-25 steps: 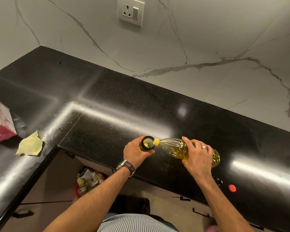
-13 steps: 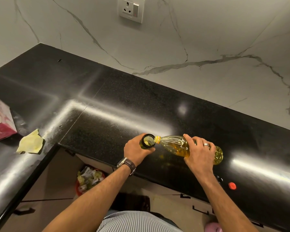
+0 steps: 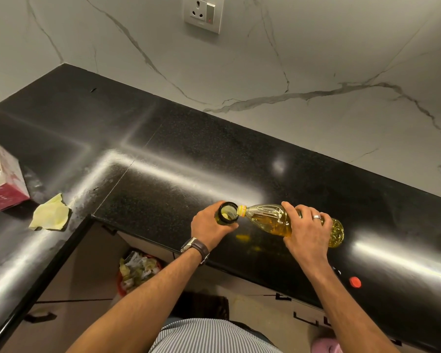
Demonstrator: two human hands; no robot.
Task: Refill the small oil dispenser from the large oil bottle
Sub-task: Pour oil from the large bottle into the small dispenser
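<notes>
Clear plastic, the large oil bottle (image 3: 273,220) is gripped mid-body by the right hand (image 3: 307,233), tipped into the small oil dispenser (image 3: 225,216) clasped by the left hand (image 3: 209,229); probably slippery and squashable, best held mid-body.

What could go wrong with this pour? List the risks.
1. The large oil bottle lies nearly flat, its mouth at the rim of the small dispenser; a surge could overshoot onto the counter.
2. The dispenser stands near the counter's front edge, steadied only by the left hand; a nudge could tip it off.
</notes>
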